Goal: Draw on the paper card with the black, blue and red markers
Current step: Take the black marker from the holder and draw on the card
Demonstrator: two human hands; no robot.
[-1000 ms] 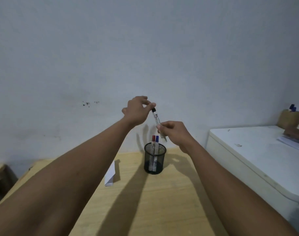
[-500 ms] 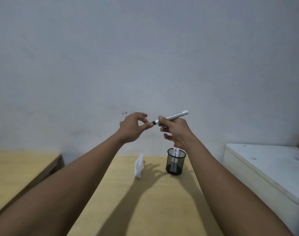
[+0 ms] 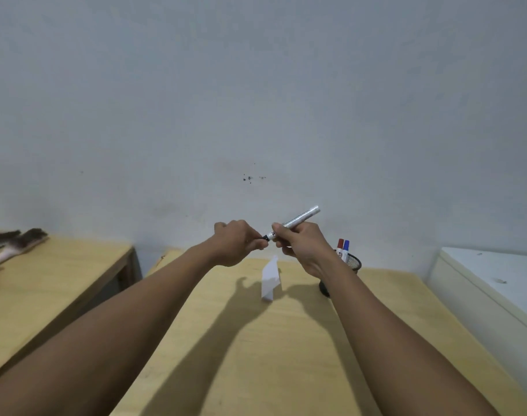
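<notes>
My right hand (image 3: 301,246) grips the black marker (image 3: 299,220) by its silvery barrel, held in the air above the wooden table (image 3: 256,355), rear end tilted up to the right. My left hand (image 3: 235,241) pinches the marker's black cap end with its fingertips; the cap itself is mostly hidden by the fingers. The folded white paper card (image 3: 269,279) stands upright on the table just below both hands. The red marker (image 3: 340,247) and the blue marker (image 3: 346,248) stand in a black mesh cup (image 3: 353,262), partly hidden behind my right wrist.
A second wooden table (image 3: 46,280) stands at the left, separated by a gap, with a brown object (image 3: 13,244) on its far corner. A white cabinet (image 3: 496,283) sits at the right. The grey wall is close behind.
The view has swung left, so the cup and card sit further right. My left hand has closed tighter on the marker's cap end. The marker stays tilted in my right hand.
</notes>
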